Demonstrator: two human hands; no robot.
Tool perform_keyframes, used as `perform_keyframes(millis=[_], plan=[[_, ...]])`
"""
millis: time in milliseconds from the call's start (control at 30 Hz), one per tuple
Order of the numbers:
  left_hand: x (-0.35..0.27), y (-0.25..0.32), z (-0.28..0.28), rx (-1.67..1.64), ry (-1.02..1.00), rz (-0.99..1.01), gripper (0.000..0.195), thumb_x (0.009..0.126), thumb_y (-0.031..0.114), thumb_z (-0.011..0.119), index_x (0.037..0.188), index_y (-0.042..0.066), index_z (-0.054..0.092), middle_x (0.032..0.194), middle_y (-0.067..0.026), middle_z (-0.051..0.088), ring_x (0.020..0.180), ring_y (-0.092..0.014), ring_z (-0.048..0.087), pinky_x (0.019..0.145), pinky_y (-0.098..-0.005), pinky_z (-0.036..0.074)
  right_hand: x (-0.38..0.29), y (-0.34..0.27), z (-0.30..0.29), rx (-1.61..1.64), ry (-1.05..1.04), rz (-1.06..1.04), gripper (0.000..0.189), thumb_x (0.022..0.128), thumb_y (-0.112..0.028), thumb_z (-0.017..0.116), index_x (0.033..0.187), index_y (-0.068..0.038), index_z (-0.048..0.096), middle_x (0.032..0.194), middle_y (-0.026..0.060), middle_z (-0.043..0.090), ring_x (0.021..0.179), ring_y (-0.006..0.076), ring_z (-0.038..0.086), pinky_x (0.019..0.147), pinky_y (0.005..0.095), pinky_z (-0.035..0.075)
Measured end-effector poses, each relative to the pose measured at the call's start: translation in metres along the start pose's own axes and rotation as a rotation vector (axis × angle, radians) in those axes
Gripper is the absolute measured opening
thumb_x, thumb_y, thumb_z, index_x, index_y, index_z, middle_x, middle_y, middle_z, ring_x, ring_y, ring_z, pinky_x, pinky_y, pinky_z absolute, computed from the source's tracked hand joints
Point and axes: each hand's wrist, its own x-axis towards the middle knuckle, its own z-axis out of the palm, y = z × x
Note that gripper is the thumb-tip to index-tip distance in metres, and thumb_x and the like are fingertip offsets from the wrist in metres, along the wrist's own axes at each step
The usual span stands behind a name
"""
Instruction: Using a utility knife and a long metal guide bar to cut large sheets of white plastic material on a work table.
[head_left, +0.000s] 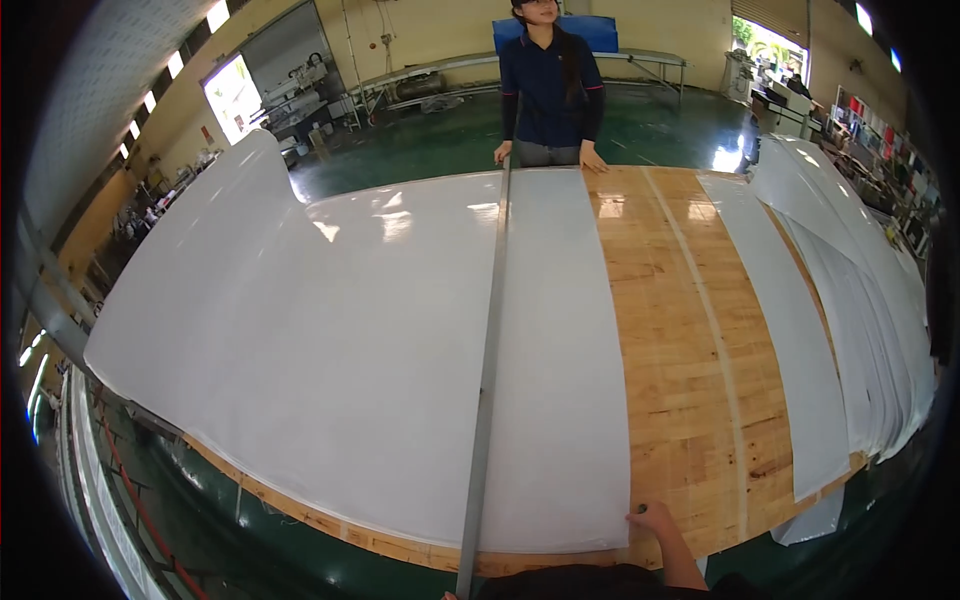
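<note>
A large glossy white sheet (360, 337) lies over the wooden tabletop (682, 337), its far-left part curling up. Across it, from the far edge to the near edge, runs a long grey metal straightedge (491, 337). Only a little of my left hand (450, 596) shows at the bottom rim, beside the straightedge's near end; its grip is hidden. My right hand (655, 519) is at the sheet's near right corner, fingertips at its edge. Something small and dark shows at its fingers, too small to identify. A person's hands (592, 159) rest at the table's far edge, one by the straightedge.
A narrow white strip (787, 345) and a pile of overlapping white sheets (877, 315) lie on the right. The person (551, 90) stands across the table. Metal rails (82, 442) run at lower left. Behind stand a long bench (450, 66) and machinery (296, 97).
</note>
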Motion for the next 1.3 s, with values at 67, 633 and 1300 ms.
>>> perform_keyframes(millis=[67,633,1300], plan=[[0.003,0.004,-0.003,-0.007,-0.014,0.002,0.026,0.089,0.028,0.050,0.099,0.004,0.052,0.087,-0.0168,0.061,0.084,-0.035,0.062,0.071,-0.0424,0.051,0.001,-0.001,-0.001,0.023,-0.019,0.072,0.052,0.062,-0.045,0.076,0.090,-0.002,0.068,0.087,0.0211,0.067,0.084,0.0345,0.064,0.075,0.0401,0.051],[0.020,-0.008,0.013,-0.033,-0.095,0.056,0.056,0.086,0.035,0.059,0.127,0.002,0.040,0.110,-0.0224,0.057,0.100,-0.038,0.058,0.081,-0.0435,0.049,-0.048,-0.016,0.044,-0.240,0.681,-0.322,0.041,0.076,-0.046,0.066,0.072,-0.009,0.049,0.062,0.0144,0.053,0.056,0.0358,0.052,0.055,0.0479,0.040],[-0.010,0.012,-0.030,-0.186,0.012,-0.067,0.044,0.092,0.036,0.045,0.117,0.000,0.050,0.107,-0.0228,0.060,0.096,-0.042,0.057,0.082,-0.0472,0.046,-0.047,-0.030,0.029,-0.183,0.529,-0.159,0.035,0.080,-0.039,0.061,0.073,-0.005,0.054,0.066,0.0162,0.059,0.062,0.0373,0.057,0.061,0.0484,0.044]])
